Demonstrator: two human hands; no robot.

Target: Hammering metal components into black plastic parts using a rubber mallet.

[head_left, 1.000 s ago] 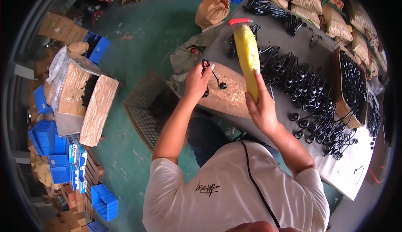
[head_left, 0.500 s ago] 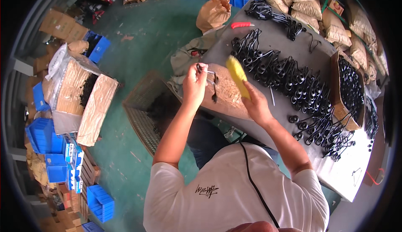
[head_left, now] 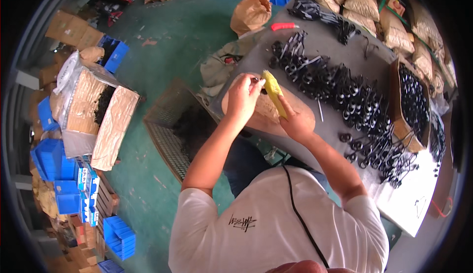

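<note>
L (head_left: pixel 241 99) pinches blk pc (head_left: pixel 255 80), R (head_left: pixel 298 122) clasps ylw bar (head_left: pixel 273 92).

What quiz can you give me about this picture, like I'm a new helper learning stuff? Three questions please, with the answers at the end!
1. Which hand grips the long yellow tool?
2. Where does the red tool lie?
A) on the floor
B) on the grey table
C) in the mesh crate
3. Fill in the blank: the person's shirt is mostly ____.

Key:
1. The right hand.
2. B.
3. White.
</note>
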